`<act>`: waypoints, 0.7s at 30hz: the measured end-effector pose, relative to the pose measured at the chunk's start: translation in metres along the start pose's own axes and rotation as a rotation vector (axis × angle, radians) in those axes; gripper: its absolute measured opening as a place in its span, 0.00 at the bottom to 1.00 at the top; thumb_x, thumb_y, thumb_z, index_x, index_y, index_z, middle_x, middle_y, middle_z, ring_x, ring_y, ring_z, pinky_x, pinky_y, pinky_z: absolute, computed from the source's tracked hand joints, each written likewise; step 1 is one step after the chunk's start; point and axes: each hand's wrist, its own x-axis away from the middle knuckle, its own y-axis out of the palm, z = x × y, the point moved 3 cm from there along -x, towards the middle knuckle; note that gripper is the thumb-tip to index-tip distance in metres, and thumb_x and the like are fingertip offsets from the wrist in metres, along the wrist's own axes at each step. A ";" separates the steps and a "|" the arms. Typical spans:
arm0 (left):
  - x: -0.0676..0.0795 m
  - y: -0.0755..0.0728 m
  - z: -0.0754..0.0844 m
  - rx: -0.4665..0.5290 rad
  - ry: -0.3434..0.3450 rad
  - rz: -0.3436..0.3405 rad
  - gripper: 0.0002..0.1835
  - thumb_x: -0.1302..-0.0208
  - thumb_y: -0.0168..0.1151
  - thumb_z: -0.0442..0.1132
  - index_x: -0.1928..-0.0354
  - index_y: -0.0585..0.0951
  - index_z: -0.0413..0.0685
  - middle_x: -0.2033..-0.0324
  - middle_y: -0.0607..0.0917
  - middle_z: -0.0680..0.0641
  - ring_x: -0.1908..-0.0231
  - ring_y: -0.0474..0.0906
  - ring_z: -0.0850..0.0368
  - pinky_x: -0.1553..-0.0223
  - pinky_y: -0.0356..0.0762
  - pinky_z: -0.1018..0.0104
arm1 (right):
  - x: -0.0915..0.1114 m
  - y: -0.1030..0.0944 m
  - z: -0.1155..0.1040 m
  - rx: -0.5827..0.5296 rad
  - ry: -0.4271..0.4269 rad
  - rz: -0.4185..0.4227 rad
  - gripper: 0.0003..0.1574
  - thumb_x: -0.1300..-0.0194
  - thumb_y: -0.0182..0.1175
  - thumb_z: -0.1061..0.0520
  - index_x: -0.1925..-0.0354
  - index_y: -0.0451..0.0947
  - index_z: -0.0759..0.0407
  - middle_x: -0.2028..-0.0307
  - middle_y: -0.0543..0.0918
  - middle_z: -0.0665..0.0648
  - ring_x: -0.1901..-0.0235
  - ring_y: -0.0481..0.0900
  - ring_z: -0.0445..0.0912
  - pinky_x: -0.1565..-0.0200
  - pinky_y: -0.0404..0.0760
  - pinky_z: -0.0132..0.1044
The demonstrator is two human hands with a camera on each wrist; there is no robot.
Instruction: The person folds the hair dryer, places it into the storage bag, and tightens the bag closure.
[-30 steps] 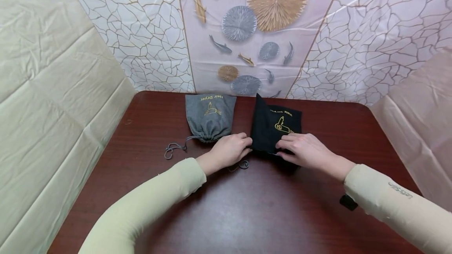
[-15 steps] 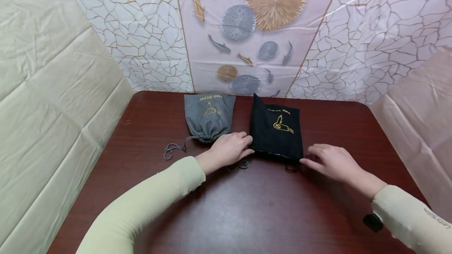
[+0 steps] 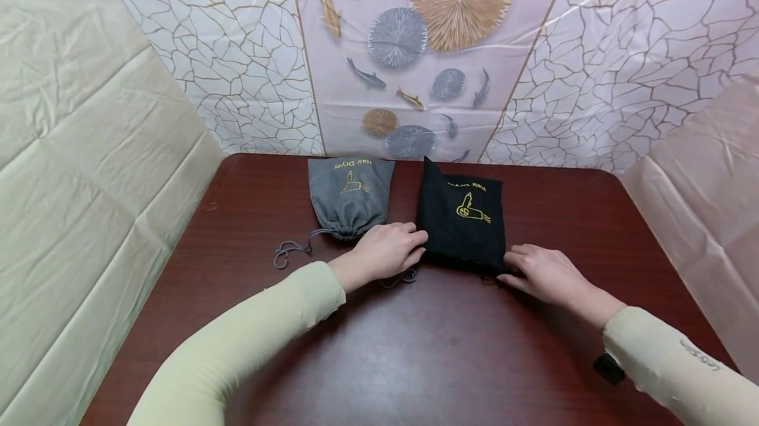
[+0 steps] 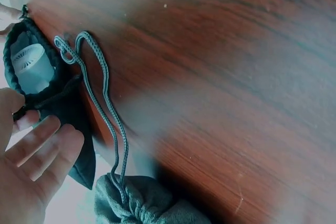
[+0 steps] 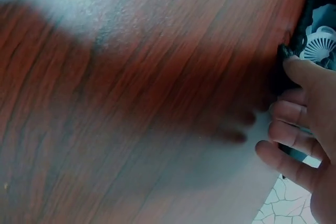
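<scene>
A black drawstring pouch (image 3: 465, 228) with yellow "Hair Dryer" lettering lies on the table, its mouth facing me. My left hand (image 3: 388, 248) pinches the left corner of that mouth between thumb and index finger, the other fingers loosely extended. At the right corner, my right hand (image 3: 542, 274) pinches the black edge with thumb and forefinger, as the right wrist view shows. Between the two hands the mouth gapes, and a white hair dryer (image 4: 34, 66) shows inside, its slotted round end outward. The rest of the dryer is hidden by the cloth.
A grey drawstring pouch (image 3: 352, 199), also lettered "Hair Dryer", lies left of the black one, its neck gathered. Its grey cord (image 4: 107, 93) loops out on the table beside my left hand. Fabric screens (image 3: 255, 51) stand behind the dark red-brown table (image 3: 415, 347) and along both sides.
My right hand left the middle of the black pouch's mouth, moved right and now pinches its right corner. The pouch's front edge has flattened out. My left hand stayed at the left corner.
</scene>
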 end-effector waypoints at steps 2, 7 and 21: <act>0.000 0.000 -0.002 -0.008 0.007 0.010 0.05 0.24 0.63 0.46 0.56 0.84 0.55 0.64 0.85 0.51 0.61 0.87 0.53 0.67 0.86 0.57 | 0.001 0.003 0.002 -0.004 -0.027 0.020 0.21 0.42 0.80 0.53 0.73 0.73 0.46 0.73 0.70 0.43 0.75 0.71 0.39 0.77 0.71 0.36; 0.002 -0.002 -0.006 0.005 0.028 -0.004 0.03 0.25 0.64 0.43 0.58 0.84 0.54 0.65 0.84 0.52 0.62 0.87 0.53 0.66 0.86 0.57 | 0.004 0.006 0.006 -0.039 -0.061 0.025 0.15 0.45 0.79 0.61 0.66 0.80 0.48 0.69 0.77 0.46 0.69 0.78 0.43 0.71 0.80 0.43; 0.013 -0.031 -0.033 0.038 0.042 0.061 0.03 0.26 0.62 0.39 0.61 0.83 0.52 0.67 0.82 0.51 0.66 0.85 0.53 0.69 0.85 0.56 | 0.013 -0.030 0.024 -0.120 0.011 0.039 0.10 0.37 0.74 0.63 0.60 0.86 0.49 0.65 0.87 0.42 0.66 0.85 0.40 0.67 0.85 0.45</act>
